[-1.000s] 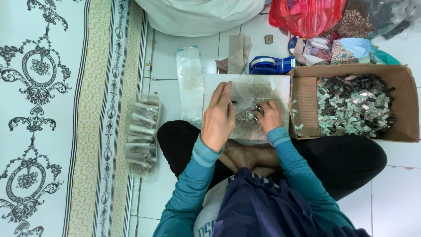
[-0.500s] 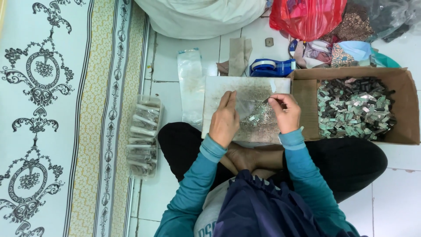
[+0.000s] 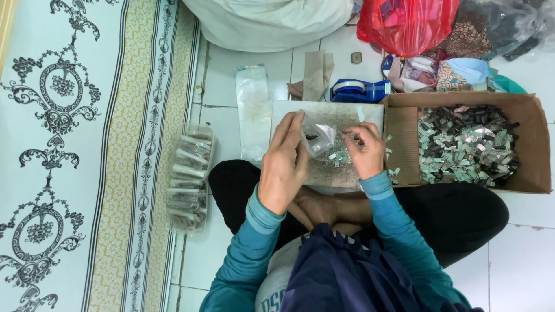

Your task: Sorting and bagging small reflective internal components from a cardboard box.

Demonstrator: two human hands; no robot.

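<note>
In the head view, a small clear plastic bag (image 3: 317,137) is held up at the centre of the frame, just above a flat grey board (image 3: 324,112) that rests on the lap of a person seated on the tiled floor (image 3: 222,75). The left hand (image 3: 284,164) is closed on the bag's left edge, its fingers pinching the film. The right hand (image 3: 363,151) is closed too, its fingertips drawn together at the bag's right side, seemingly on one or more small green pieces (image 3: 337,155).

The step in hand is judged to be the filling of the bag with small pieces; the next move would call for the mouth to be kept open and the pieces dropped cleanly inside.

At right, a cardboard box (image 3: 399,118) of green and dark pieces is seen. At left, a clear tray (image 3: 188,179) of filled packets lies beside the patterned mat (image 3: 63,156).

The bag's mouth, its contents and the exact thing pinched cannot be made out. A blue tape dispenser (image 3: 358,91) is partly hidden by the board.
</note>
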